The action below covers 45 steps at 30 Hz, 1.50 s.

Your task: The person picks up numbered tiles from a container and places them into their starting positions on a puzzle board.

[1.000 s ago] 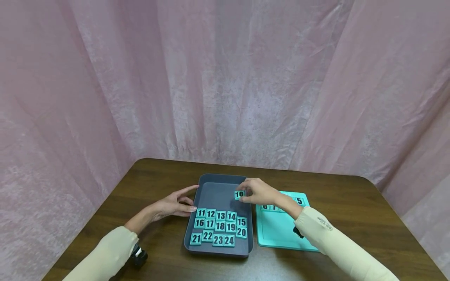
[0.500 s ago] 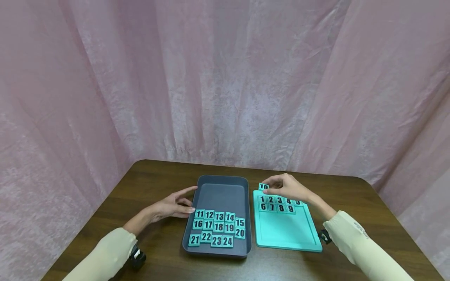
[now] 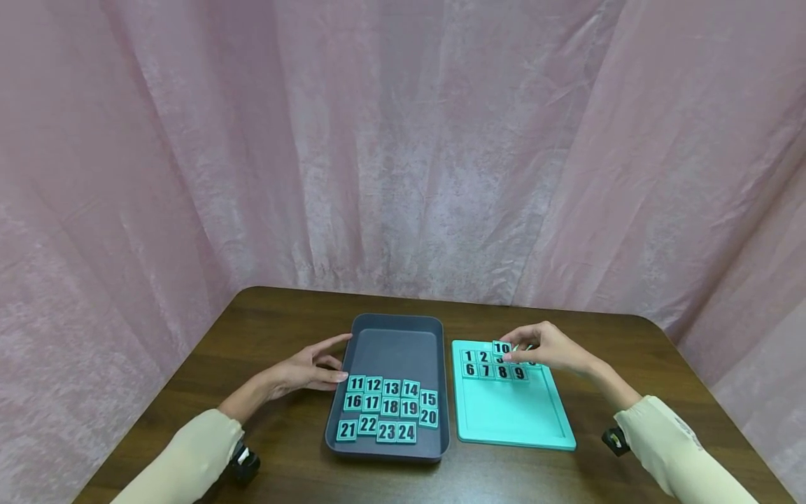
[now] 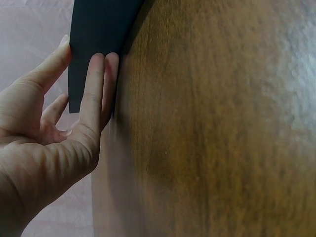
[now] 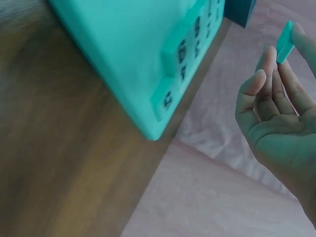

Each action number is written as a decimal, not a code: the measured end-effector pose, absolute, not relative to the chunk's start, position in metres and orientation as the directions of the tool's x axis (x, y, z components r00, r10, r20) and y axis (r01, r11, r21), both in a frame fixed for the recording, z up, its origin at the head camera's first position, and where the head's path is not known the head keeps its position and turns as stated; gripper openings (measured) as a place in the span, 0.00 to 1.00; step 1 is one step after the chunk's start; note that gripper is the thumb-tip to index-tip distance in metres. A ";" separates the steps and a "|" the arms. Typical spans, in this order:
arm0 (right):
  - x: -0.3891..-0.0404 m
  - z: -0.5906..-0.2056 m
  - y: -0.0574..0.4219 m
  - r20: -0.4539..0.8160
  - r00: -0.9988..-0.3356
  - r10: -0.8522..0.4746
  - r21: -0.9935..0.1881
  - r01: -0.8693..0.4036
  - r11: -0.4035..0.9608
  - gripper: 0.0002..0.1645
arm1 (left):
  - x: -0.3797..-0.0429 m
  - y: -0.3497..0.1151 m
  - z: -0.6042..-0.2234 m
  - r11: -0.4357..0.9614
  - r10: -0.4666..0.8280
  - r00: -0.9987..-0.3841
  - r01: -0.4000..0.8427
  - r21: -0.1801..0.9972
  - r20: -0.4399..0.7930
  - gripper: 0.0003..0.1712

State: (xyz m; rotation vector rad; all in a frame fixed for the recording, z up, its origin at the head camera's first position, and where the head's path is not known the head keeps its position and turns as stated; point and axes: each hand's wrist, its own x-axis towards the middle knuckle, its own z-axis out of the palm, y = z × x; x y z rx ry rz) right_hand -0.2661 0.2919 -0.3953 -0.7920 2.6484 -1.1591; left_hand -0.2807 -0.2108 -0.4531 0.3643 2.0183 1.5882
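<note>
My right hand (image 3: 549, 347) pinches the number tile marked 10 (image 3: 501, 347) between thumb and fingers. The tile is held up over the top rows of the turquoise puzzle board (image 3: 511, 420), overlapping tile 3 in the head view. In the right wrist view the pinched tile (image 5: 285, 42) shows edge-on, clear of the board. Tiles 1 to 9 lie in two rows on the board, with 4 and 5 partly hidden by the hand. My left hand (image 3: 308, 367) touches the left side of the dark grey tray (image 3: 393, 350), its fingers (image 4: 92, 89) straight along the outer wall.
Inside the tray's near half lie several turquoise tiles (image 3: 390, 406), numbered 11 to 24. Tray and board stand side by side on a brown wooden table (image 3: 290, 315), a narrow gap between them. A pink curtain (image 3: 403, 154) hangs behind the table.
My right hand has carried tile 10 from over the tray rightward past the board's top left corner to above its upper rows. The left hand has stayed at the tray.
</note>
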 end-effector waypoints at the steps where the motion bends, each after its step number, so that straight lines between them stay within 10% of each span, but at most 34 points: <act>1: -0.265 -0.397 0.294 0.077 -0.851 -0.519 -0.721 -0.407 0.561 0.22 | -0.281 -0.211 -0.453 0.268 0.521 -0.817 -0.118 0.956 -0.247 0.55; 45: -0.252 -0.447 0.354 0.145 -0.861 -0.487 -0.585 -0.472 0.659 0.23 | -0.275 -0.213 -0.453 0.257 0.541 -0.805 -0.116 0.959 -0.242 0.55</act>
